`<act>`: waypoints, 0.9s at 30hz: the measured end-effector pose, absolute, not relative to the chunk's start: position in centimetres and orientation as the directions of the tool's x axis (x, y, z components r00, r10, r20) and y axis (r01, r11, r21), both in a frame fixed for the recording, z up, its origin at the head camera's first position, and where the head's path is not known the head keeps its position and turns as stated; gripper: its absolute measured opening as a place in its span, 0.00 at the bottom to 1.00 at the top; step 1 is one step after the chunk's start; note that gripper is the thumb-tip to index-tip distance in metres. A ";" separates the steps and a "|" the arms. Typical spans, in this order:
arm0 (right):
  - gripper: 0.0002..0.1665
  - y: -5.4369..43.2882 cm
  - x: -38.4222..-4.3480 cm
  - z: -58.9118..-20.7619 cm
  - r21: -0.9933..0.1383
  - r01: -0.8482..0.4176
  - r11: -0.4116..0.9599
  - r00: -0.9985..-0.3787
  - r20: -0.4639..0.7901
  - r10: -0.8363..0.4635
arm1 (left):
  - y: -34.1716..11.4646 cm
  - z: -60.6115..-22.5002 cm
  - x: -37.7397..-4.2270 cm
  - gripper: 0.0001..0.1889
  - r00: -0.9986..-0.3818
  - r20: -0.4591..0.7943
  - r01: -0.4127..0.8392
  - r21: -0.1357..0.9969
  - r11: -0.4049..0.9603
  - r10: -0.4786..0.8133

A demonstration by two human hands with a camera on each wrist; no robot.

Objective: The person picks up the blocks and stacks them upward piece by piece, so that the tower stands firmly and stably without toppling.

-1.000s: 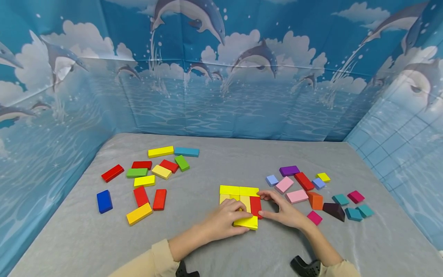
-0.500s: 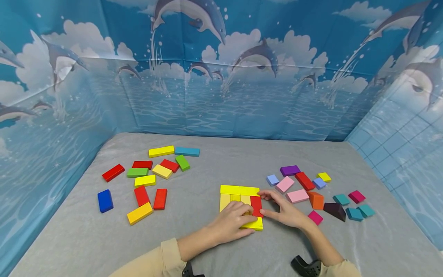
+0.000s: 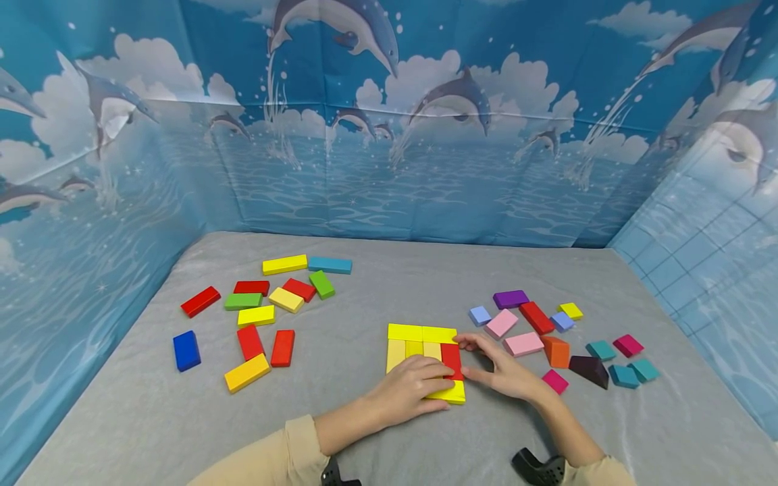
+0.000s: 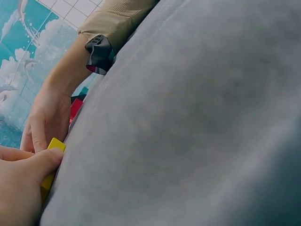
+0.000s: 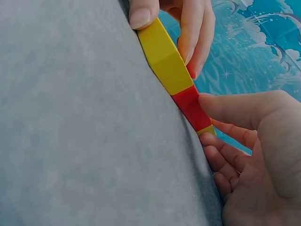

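Observation:
In the head view, flat blocks lie together as a panel. Two yellow blocks (image 3: 422, 333) form its far row. Cream and yellow blocks (image 3: 414, 348) stand in the middle, and a red block (image 3: 452, 362) at the right side. My left hand (image 3: 406, 390) pinches a yellow block (image 3: 456, 393) along the near edge, thumb on its near face, fingers over the top, hiding part of the panel. My right hand (image 3: 503, 368) rests against the right side. Its thumb (image 5: 225, 107) touches the red block, and its other fingertips lie by the far yellow block's end.
Loose red, green, yellow and blue blocks (image 3: 186, 351) lie scattered at the left. On the right are pink blocks (image 3: 523, 344), an orange block (image 3: 556, 352), a dark wedge (image 3: 588, 372) and several teal pieces (image 3: 623, 376). A dolphin-print curtain (image 3: 389, 189) surrounds the grey cloth surface (image 3: 377, 283).
My left hand has slid the near yellow block to the right, until its end stands about level with the panel's right side. My right hand has barely moved.

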State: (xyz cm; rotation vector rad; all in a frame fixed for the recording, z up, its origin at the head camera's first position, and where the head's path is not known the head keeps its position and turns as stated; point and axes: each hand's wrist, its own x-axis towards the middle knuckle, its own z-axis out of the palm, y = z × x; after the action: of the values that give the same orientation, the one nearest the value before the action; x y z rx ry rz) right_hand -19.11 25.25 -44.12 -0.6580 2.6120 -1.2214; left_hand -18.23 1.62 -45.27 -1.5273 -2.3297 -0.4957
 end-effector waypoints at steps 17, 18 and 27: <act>0.45 25.3 -18.8 -43.6 -0.778 -0.266 0.569 -0.878 -0.048 -0.476 | 1.7 -45.7 -18.4 0.19 -0.358 0.483 0.931 0.117 0.346 0.799; 0.45 25.3 -18.8 -43.6 -0.779 -0.262 0.570 -0.880 -0.050 -0.472 | 1.7 -45.7 -18.4 0.19 -0.357 0.482 0.932 0.121 0.343 0.800; 0.46 25.3 -18.8 -43.8 -0.770 -0.261 0.582 -0.883 -0.054 -0.467 | -1.4 -44.3 -20.6 0.23 -0.457 0.525 0.886 0.338 0.317 0.718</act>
State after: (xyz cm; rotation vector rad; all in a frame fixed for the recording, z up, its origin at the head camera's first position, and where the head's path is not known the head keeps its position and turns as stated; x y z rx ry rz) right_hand -18.84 25.31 -43.80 -0.6015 2.5630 -1.1868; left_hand -20.60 -1.42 -44.26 -1.4487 -2.3083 -0.8655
